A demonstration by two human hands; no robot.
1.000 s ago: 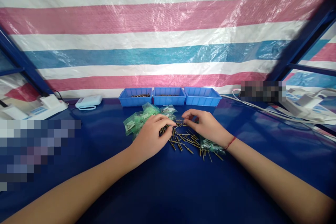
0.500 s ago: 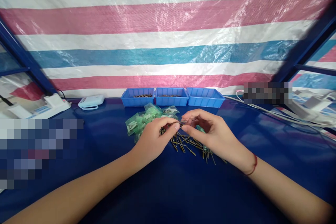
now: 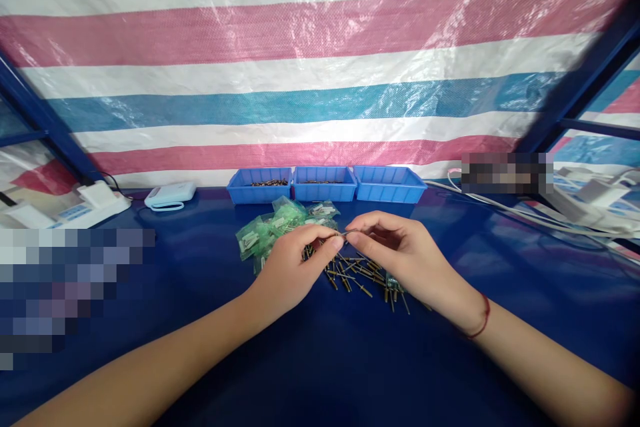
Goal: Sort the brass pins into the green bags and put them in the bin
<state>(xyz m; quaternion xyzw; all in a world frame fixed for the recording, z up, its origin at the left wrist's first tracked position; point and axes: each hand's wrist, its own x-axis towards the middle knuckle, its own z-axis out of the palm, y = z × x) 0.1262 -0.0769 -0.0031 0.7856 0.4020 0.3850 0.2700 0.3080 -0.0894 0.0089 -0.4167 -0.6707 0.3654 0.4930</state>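
Observation:
My left hand [image 3: 300,260] is closed in a pinch, thumb against forefinger, on a thin metal blind rivet [image 3: 345,233]. The fingertips of my right hand [image 3: 400,243] pinch the other end of it, so it spans the small gap between both hands. Most of the rivet is hidden by the fingers. Beneath the hands lies a loose pile of brass-coloured rivets [image 3: 367,270] with long thin pins. Green-tinted clear plastic bags [image 3: 273,223] holding small pale pieces lie behind my left hand. Another small bag shows partly under my right hand.
Three blue bins stand in a row at the back: the left bin [image 3: 260,195] and middle bin [image 3: 325,193] hold small brownish metal parts, while the right bin [image 3: 390,193] shows none. A pale blue device [image 3: 170,195], power strip [image 3: 95,208] and white cables [image 3: 505,210] lie at the sides.
My right fingers have shifted slightly and now grip the rivet's end with thumb and forefinger closer together. My left hand keeps its pinch. The view has tilted a little.

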